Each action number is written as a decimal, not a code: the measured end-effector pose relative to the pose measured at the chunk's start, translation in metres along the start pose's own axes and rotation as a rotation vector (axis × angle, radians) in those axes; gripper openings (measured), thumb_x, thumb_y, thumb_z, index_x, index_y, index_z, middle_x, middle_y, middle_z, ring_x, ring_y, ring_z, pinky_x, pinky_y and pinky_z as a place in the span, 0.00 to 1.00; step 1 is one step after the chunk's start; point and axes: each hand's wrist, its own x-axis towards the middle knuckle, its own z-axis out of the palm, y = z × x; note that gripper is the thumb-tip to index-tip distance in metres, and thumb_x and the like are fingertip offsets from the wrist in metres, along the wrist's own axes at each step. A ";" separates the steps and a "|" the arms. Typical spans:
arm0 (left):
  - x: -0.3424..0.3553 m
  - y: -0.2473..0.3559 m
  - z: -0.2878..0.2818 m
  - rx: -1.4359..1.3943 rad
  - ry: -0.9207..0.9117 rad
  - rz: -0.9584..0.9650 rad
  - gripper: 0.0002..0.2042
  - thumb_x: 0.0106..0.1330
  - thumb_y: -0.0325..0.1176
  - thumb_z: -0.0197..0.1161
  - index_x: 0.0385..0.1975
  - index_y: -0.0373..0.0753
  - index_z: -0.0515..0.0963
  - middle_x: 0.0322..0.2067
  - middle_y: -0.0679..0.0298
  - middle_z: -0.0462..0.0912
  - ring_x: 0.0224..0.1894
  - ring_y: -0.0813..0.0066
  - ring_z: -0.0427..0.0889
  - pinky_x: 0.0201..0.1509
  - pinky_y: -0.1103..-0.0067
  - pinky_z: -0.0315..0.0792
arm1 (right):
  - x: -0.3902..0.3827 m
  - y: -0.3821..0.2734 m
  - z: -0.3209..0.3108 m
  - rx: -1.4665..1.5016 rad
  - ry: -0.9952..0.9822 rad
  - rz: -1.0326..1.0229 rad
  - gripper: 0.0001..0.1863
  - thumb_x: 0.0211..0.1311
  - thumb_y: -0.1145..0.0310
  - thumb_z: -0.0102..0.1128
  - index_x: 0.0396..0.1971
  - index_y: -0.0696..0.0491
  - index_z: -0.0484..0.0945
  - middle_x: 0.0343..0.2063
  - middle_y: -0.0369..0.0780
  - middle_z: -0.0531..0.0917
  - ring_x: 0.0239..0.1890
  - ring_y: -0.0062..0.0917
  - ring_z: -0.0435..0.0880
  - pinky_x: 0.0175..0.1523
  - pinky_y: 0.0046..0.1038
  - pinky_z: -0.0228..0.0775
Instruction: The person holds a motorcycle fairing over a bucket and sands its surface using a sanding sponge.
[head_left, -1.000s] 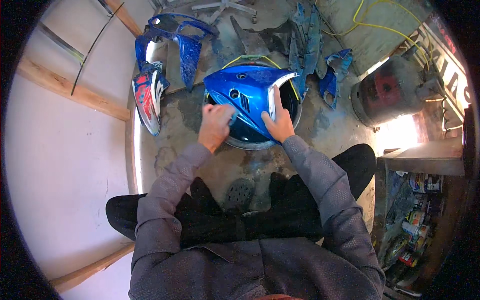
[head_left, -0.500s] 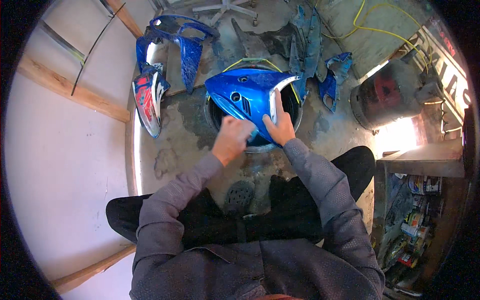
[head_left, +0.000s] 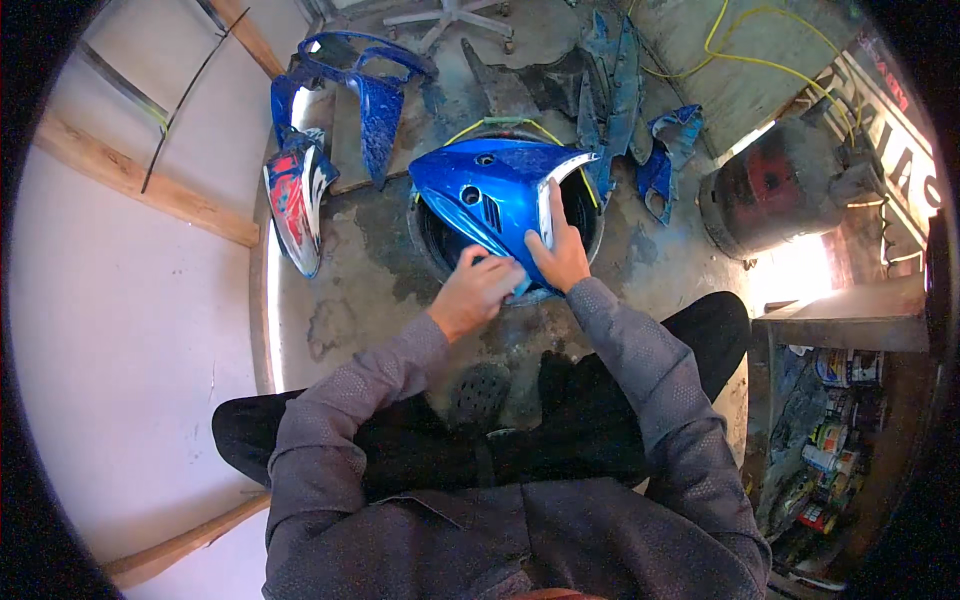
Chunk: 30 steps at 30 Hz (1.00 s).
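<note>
A glossy blue motorcycle fairing panel (head_left: 515, 185) with a white edge, round holes and slots rests across the top of a round dark tub (head_left: 437, 235). My right hand (head_left: 565, 254) grips the panel's right side, its index finger stretched along the white edge and its thumb on the blue face. Against the panel's lower edge, my left hand (head_left: 478, 293) is closed on a small light-blue piece (head_left: 522, 284). That piece is mostly hidden by the fingers, so I cannot tell if it is cloth, sponge or paper.
Other blue fairing parts (head_left: 378, 110) and a red-and-white panel (head_left: 293, 205) lie to the left. Dark plastic panels (head_left: 545, 85) and a broken blue piece (head_left: 660, 165) are beyond the tub. At right stand a dark metal cylinder (head_left: 775, 185) and a shelf (head_left: 850, 318) with cans.
My left hand has slid slightly right and down along the panel's lower edge, and the light-blue piece shows at its fingertips. The right hand and panel have hardly moved.
</note>
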 end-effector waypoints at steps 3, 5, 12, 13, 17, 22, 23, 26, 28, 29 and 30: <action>-0.005 -0.047 -0.020 0.101 -0.027 -0.169 0.21 0.59 0.22 0.66 0.53 0.46 0.83 0.49 0.67 0.89 0.51 0.67 0.86 0.63 0.60 0.65 | 0.001 -0.002 0.002 0.010 0.014 -0.031 0.54 0.64 0.63 0.63 0.85 0.47 0.41 0.38 0.63 0.88 0.35 0.59 0.89 0.45 0.52 0.79; -0.005 -0.073 -0.035 0.206 0.102 -0.253 0.19 0.61 0.21 0.65 0.51 0.48 0.84 0.46 0.68 0.89 0.49 0.68 0.86 0.62 0.60 0.64 | 0.001 -0.004 0.004 0.014 0.021 -0.033 0.54 0.64 0.63 0.63 0.85 0.47 0.41 0.38 0.63 0.87 0.35 0.59 0.88 0.45 0.52 0.79; -0.002 -0.012 -0.001 0.029 0.065 -0.096 0.23 0.52 0.17 0.64 0.50 0.44 0.83 0.46 0.65 0.88 0.53 0.65 0.86 0.62 0.62 0.69 | 0.000 -0.003 0.004 0.000 0.013 -0.030 0.54 0.64 0.64 0.62 0.85 0.47 0.41 0.36 0.62 0.88 0.33 0.59 0.88 0.44 0.52 0.79; -0.003 -0.009 0.004 0.024 0.062 -0.027 0.23 0.53 0.18 0.64 0.50 0.44 0.83 0.46 0.66 0.88 0.53 0.66 0.86 0.62 0.62 0.68 | 0.001 -0.005 0.003 0.010 -0.007 -0.001 0.54 0.64 0.64 0.62 0.85 0.47 0.41 0.36 0.62 0.88 0.33 0.59 0.88 0.44 0.52 0.79; -0.006 -0.073 -0.033 0.218 0.092 -0.215 0.16 0.62 0.25 0.64 0.49 0.47 0.84 0.43 0.69 0.88 0.46 0.68 0.86 0.60 0.60 0.64 | 0.001 -0.005 0.004 -0.009 0.035 -0.057 0.53 0.64 0.64 0.62 0.85 0.48 0.41 0.37 0.63 0.88 0.34 0.59 0.88 0.44 0.52 0.79; -0.005 -0.051 -0.021 0.137 0.043 -0.246 0.16 0.61 0.25 0.65 0.49 0.45 0.83 0.45 0.66 0.88 0.51 0.66 0.86 0.61 0.61 0.66 | 0.001 -0.002 0.004 -0.023 0.043 -0.077 0.53 0.64 0.64 0.62 0.85 0.48 0.42 0.38 0.63 0.87 0.35 0.59 0.89 0.45 0.51 0.80; -0.007 -0.037 -0.011 0.066 0.037 -0.174 0.22 0.55 0.19 0.64 0.50 0.45 0.83 0.48 0.64 0.89 0.53 0.65 0.86 0.62 0.62 0.66 | 0.001 -0.003 0.007 -0.022 0.040 -0.078 0.53 0.64 0.64 0.62 0.85 0.48 0.42 0.38 0.63 0.87 0.35 0.59 0.89 0.45 0.51 0.80; -0.008 -0.023 -0.005 0.034 -0.008 -0.022 0.24 0.54 0.20 0.64 0.53 0.46 0.84 0.50 0.68 0.89 0.56 0.71 0.87 0.65 0.62 0.65 | -0.002 -0.003 0.003 -0.001 0.018 -0.030 0.53 0.65 0.63 0.62 0.85 0.49 0.42 0.38 0.63 0.88 0.35 0.59 0.89 0.45 0.50 0.80; -0.008 -0.056 -0.020 0.116 0.033 -0.144 0.21 0.58 0.21 0.64 0.52 0.47 0.83 0.47 0.68 0.89 0.52 0.71 0.86 0.64 0.61 0.64 | -0.001 -0.003 0.002 0.008 0.013 -0.015 0.53 0.65 0.63 0.62 0.85 0.49 0.42 0.37 0.63 0.87 0.35 0.59 0.89 0.44 0.50 0.80; -0.008 -0.071 -0.030 0.185 0.080 -0.200 0.18 0.61 0.24 0.65 0.50 0.48 0.83 0.45 0.68 0.89 0.50 0.71 0.86 0.63 0.61 0.64 | 0.001 -0.004 0.001 0.007 0.013 -0.014 0.53 0.65 0.63 0.62 0.85 0.49 0.42 0.37 0.63 0.87 0.35 0.59 0.89 0.44 0.50 0.80; -0.009 -0.082 -0.041 0.223 0.114 -0.281 0.18 0.61 0.23 0.64 0.50 0.47 0.83 0.44 0.68 0.89 0.49 0.71 0.86 0.62 0.61 0.64 | 0.000 -0.007 0.002 0.018 0.006 -0.004 0.53 0.65 0.63 0.62 0.85 0.48 0.41 0.37 0.63 0.87 0.35 0.59 0.89 0.44 0.50 0.80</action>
